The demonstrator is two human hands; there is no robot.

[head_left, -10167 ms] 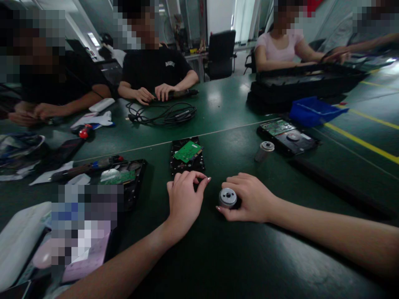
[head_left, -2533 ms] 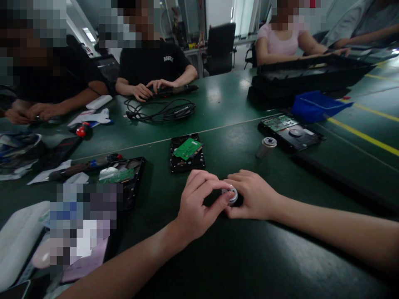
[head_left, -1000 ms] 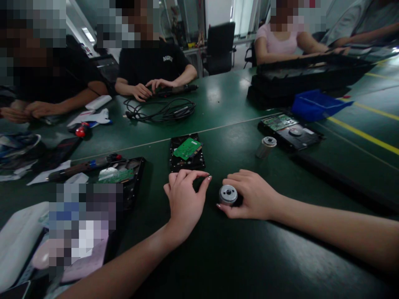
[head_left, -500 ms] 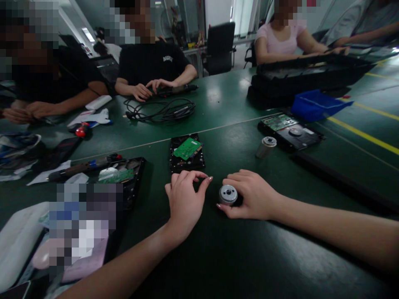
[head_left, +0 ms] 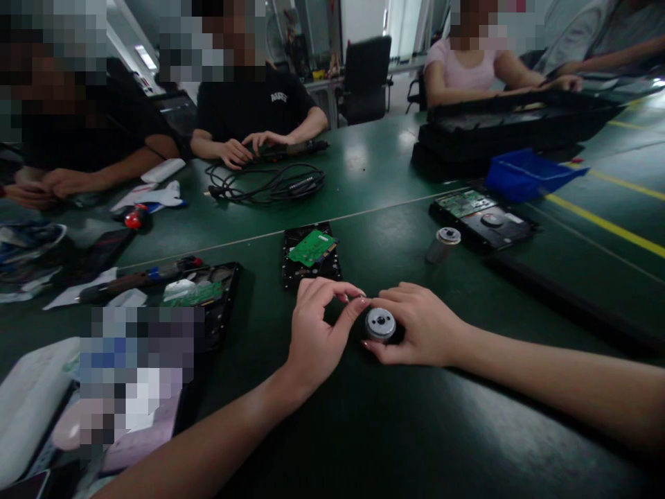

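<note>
My right hand (head_left: 420,324) is wrapped round a metal cylinder (head_left: 381,324) that stands upright on the green table (head_left: 467,430). Just left of it, my left hand (head_left: 325,333) has thumb and index finger pinched together near the cylinder's upper left side; whatever lies between the fingertips is too small to make out. Beyond my left hand lies a black hard drive (head_left: 289,274) with a green circuit board (head_left: 313,247) on top. A second metal cylinder (head_left: 443,247) stands farther back to the right.
Another hard drive (head_left: 499,222), a blue bin (head_left: 524,177) and a black bar (head_left: 571,305) are at right. Coiled cable (head_left: 270,186) lies ahead. At left are an electric screwdriver (head_left: 135,277) and an opened drive (head_left: 228,305). Several people sit across the table.
My left hand has moved right, bringing its pinched fingertips close to the cylinder. My right hand and the cylinder have stayed in place.
</note>
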